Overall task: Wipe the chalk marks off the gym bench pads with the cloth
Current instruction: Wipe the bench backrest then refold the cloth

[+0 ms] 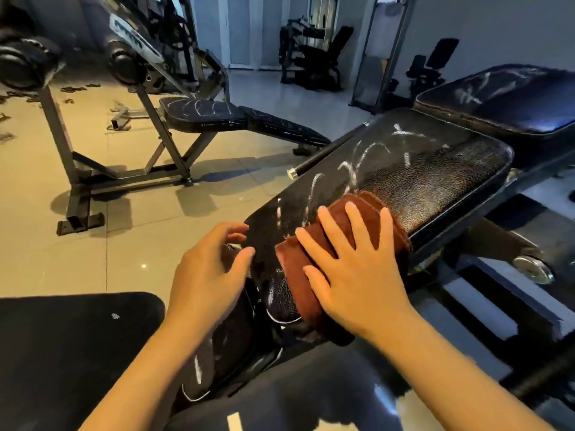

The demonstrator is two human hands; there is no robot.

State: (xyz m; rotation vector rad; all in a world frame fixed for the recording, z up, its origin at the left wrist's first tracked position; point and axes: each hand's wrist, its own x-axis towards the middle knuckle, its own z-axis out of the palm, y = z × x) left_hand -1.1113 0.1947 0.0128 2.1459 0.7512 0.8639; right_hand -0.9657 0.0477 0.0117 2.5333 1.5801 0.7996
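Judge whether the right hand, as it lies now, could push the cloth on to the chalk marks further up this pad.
Probably yes. The right hand presses flat on the brown cloth, and the chalk marks lie just beyond it on the same pad, nothing between.

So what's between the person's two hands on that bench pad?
In the head view, between the left hand and right hand lies black textured pad bearing white chalk marks, plus the folded brown cloth's edge.
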